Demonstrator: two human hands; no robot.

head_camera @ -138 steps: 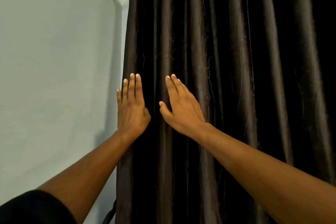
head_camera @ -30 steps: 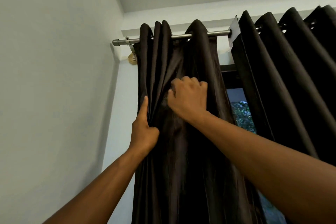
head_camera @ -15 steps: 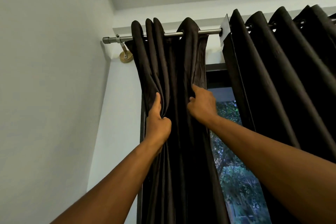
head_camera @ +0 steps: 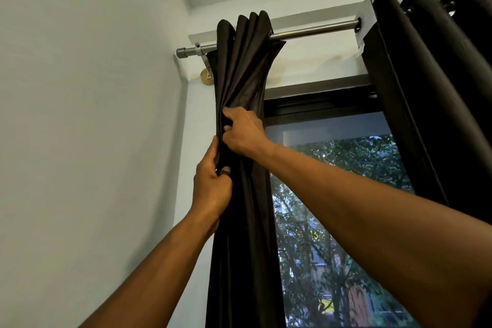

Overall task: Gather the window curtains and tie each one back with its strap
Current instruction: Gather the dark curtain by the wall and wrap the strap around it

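Note:
The left curtain (head_camera: 245,66), dark brown, hangs bunched into tight folds at the left end of the metal rod (head_camera: 314,30). My right hand (head_camera: 243,134) grips the gathered folds from the right, high up near the window's top. Just below it my left hand (head_camera: 211,185) grips the bundle's left edge, thumb across the front. The right curtain (head_camera: 431,93) hangs spread out in wide pleats at the upper right. No strap is in view.
A white wall (head_camera: 87,128) stands close on the left, meeting the window wall in a corner. The rod's bracket (head_camera: 207,76) sits beside the bundle. The uncovered window (head_camera: 346,208) shows trees outside, under its dark frame (head_camera: 319,101).
The left curtain has been pushed further left into a narrower bundle. My right hand moved left to just above my left hand. More of the window and rod is uncovered.

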